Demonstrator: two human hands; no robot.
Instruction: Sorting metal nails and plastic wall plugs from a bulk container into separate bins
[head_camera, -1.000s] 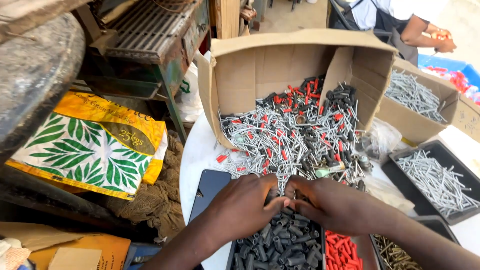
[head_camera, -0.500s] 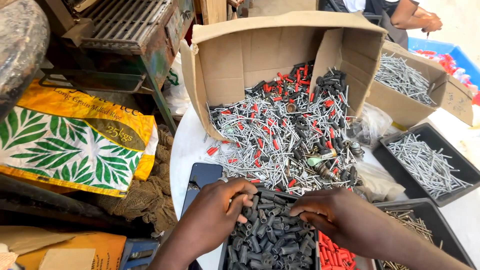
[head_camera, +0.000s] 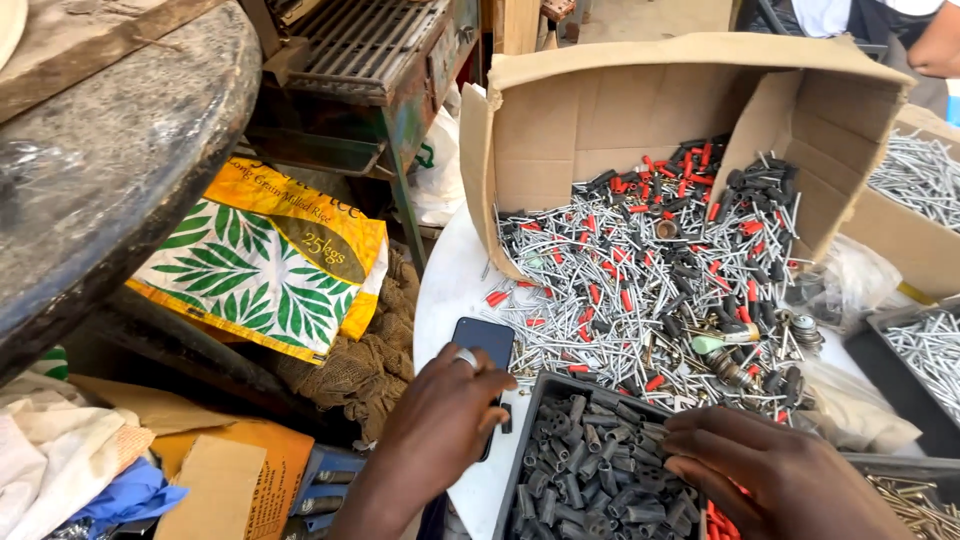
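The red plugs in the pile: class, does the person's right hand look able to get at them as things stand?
Probably yes. The right hand rests over the tray of grey plugs, and the red plugs lie uncovered just beyond it.

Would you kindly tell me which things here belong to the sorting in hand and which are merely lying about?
In hand:
left hand at the rim of the black tray of grey plugs
right hand over that tray
mixed pile of nails and plugs spilling from the cardboard box

Lying about:
dark phone
leaf-printed sack
metal grate
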